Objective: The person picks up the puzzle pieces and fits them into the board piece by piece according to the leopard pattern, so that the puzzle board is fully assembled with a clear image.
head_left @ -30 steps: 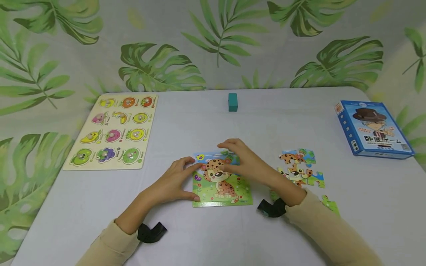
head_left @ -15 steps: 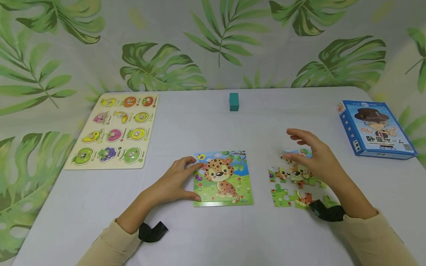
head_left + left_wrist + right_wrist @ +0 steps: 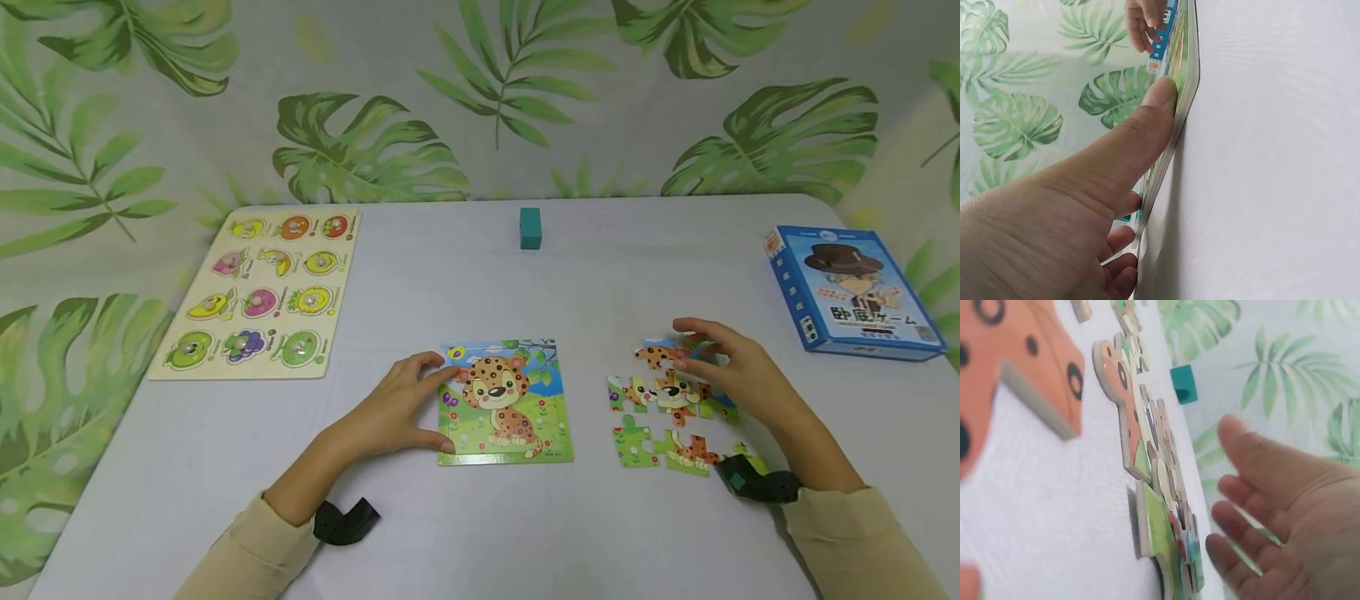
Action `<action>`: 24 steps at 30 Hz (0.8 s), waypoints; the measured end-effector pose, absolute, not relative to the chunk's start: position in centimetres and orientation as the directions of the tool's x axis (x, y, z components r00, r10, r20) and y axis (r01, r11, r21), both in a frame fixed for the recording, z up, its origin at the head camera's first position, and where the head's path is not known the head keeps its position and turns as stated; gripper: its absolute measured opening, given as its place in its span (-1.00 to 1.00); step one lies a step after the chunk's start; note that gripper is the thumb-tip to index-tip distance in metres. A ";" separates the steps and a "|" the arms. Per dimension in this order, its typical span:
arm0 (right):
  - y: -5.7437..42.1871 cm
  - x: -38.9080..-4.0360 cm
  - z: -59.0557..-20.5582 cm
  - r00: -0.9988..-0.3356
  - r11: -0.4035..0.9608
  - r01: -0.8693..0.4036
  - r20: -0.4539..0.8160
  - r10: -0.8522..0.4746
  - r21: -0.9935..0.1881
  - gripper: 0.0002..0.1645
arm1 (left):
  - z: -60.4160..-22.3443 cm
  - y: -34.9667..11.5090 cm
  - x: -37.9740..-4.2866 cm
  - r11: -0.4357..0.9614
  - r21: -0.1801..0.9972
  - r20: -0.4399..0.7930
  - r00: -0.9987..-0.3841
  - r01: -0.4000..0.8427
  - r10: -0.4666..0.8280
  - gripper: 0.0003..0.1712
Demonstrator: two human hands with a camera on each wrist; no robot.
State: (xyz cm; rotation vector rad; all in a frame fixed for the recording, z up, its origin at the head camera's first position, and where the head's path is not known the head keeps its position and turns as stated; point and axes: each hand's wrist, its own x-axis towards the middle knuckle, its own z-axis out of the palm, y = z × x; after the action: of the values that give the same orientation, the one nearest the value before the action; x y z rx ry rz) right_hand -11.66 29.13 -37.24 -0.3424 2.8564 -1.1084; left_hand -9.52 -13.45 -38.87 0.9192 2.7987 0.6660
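A square leopard-picture puzzle board (image 3: 517, 392) lies flat at the middle of the table. My left hand (image 3: 390, 408) rests against its left side, index finger near the top left corner and thumb on the bottom left one. In the left wrist view the thumb (image 3: 1160, 94) lies on the board's edge. To the right of the board are loose leopard jigsaw pieces (image 3: 633, 442), roughly in rows. My right hand (image 3: 738, 367) hovers over the upper right pieces, fingers bent loosely. In the right wrist view, a gap separates those fingers from the pieces (image 3: 1154, 519), with nothing between thumb and fingers.
At the back left lies a wooden fruit peg board (image 3: 251, 325). A small teal block (image 3: 530, 229) stands near the far edge. On the far right is a blue game box (image 3: 855, 292). Leaf-print cloth (image 3: 367, 150) hangs behind the table.
My right hand has moved from over the leopard board rightward to the loose pieces, then lowered slightly toward the upper ones. The left hand has stayed at the board's left side.
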 end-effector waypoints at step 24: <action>29.3 -12.4 -38.5 -0.932 0.800 -0.335 0.053 -0.358 -0.498 -0.45 | -39.2 -13.6 -9.6 0.718 0.449 0.024 -0.810 0.532 0.585 0.08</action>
State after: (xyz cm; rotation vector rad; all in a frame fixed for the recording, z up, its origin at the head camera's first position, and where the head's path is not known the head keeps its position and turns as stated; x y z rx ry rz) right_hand -12.40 29.30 -38.47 -0.5662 2.9387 -0.8001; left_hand -9.56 -13.59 -39.25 0.9143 2.8001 0.6756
